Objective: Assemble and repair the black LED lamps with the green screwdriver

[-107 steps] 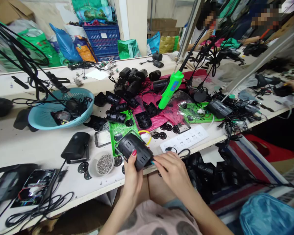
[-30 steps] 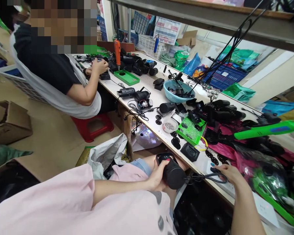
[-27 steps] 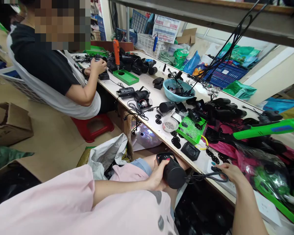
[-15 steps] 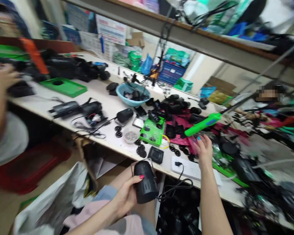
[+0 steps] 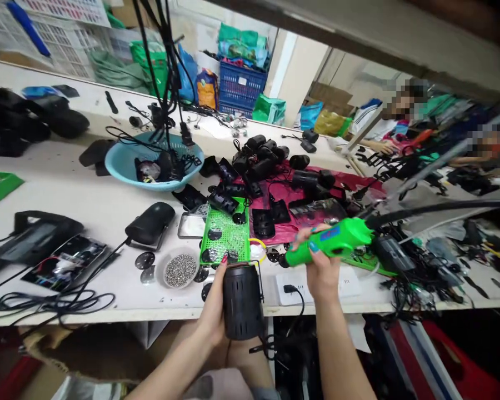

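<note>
My left hand (image 5: 213,303) is wrapped around a black cylindrical housing (image 5: 244,305), which stands roughly upright at the table's front edge. Slots run along its side, and a thin metal bracket (image 5: 261,280) is attached to it. My right hand (image 5: 323,275) grips a green electric screwdriver (image 5: 333,241), its front end pointing left and a black cable leaving its rear. Behind the housing lies a green tray (image 5: 227,228) with clear and black round parts. Left of it, a round tub (image 5: 182,270) holds many small screws.
A light-blue basket (image 5: 120,172) contains black parts, with cables hanging down above it. Black housings lie on a pink sheet (image 5: 281,228). A white power strip (image 5: 352,280) with a plug sits below the screwdriver. A shelf beam (image 5: 358,50) crosses overhead. Another person (image 5: 375,125) is at the far right.
My right hand has closed around the green screwdriver, which hung beside its open fingers, and brought it lower. My left hand has raised and turned the housing. The view has swung right.
</note>
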Tool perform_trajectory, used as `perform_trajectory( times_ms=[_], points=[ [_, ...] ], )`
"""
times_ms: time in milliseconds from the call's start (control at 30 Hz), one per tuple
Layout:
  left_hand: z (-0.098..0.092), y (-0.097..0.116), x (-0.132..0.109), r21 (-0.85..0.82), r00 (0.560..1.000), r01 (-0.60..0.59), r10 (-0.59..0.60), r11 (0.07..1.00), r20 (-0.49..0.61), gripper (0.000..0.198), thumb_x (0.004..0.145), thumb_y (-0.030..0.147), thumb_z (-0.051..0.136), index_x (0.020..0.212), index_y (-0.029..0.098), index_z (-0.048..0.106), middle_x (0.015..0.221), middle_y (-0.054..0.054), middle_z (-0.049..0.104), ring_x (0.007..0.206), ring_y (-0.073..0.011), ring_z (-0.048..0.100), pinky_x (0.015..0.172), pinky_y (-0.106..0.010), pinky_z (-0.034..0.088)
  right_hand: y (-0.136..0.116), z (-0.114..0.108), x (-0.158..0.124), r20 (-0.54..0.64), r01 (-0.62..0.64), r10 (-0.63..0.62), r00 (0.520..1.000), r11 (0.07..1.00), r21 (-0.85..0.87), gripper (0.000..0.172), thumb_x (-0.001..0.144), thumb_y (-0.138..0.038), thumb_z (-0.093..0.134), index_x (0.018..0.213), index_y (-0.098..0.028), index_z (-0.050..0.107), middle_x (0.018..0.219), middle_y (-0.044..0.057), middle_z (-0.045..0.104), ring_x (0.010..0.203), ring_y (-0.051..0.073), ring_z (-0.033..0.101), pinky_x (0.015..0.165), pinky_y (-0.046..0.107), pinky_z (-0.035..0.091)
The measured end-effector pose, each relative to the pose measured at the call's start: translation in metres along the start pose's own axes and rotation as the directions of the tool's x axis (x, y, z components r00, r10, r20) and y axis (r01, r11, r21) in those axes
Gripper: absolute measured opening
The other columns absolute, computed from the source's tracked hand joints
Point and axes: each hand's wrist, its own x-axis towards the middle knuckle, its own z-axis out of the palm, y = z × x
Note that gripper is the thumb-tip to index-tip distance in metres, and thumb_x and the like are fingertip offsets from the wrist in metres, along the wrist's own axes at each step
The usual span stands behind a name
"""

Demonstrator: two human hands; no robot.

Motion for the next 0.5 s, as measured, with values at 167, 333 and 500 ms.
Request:
perform_trajectory(
  times_ms=[167, 333, 500],
  points=[
    [-0.006, 0.008, 0.014, 0.071, 0.992, -0.104, 0.099, 0.992, 0.076, 0.047, 0.076, 0.048, 0.080, 0.107, 0.014, 0.071, 0.097, -0.011, 0.078, 0.088, -0.0249, 0.073, 0.080, -0.032, 0.059, -0.018, 0.040, -0.031, -0.199, 0.202, -0.182, 0.963, 0.976, 0.083, 0.073, 0.076, -0.088, 0.042, 0.106, -0.023, 0.059, 0.063, -0.003, 0.050, 0.051, 0.015, 0.043, 0.053, 0.031, 0.039],
    [-0.012, 0.012, 0.016, 0.271, 0.968, -0.250, 0.235, 0.930, 0.084, 0.054, 0.061, 0.038, 0.091, 0.105, 0.016, 0.069, 0.099, -0.008, 0.077, 0.094, -0.0272, 0.070, 0.080, -0.032, 0.056, -0.020, 0.048, -0.037, -0.232, 0.329, -0.314, 0.921, 0.944, 0.028, 0.064, 0.075, -0.084, 0.049, 0.103, -0.027, 0.058, 0.061, -0.007, 0.040, 0.045, 0.012, 0.035, 0.051, 0.031, 0.035],
    [-0.013, 0.014, 0.017, 0.311, 0.956, -0.294, 0.274, 0.904, 0.106, 0.055, 0.063, 0.043, 0.089, 0.106, 0.017, 0.068, 0.100, -0.008, 0.075, 0.094, -0.0262, 0.069, 0.081, -0.033, 0.054, -0.020, 0.057, -0.039, -0.153, 0.285, -0.288, 0.945, 0.958, -0.037, 0.041, 0.080, -0.066, 0.060, 0.103, -0.031, 0.057, 0.061, -0.008, 0.042, 0.043, 0.013, 0.038, 0.050, 0.031, 0.037]
  ],
)
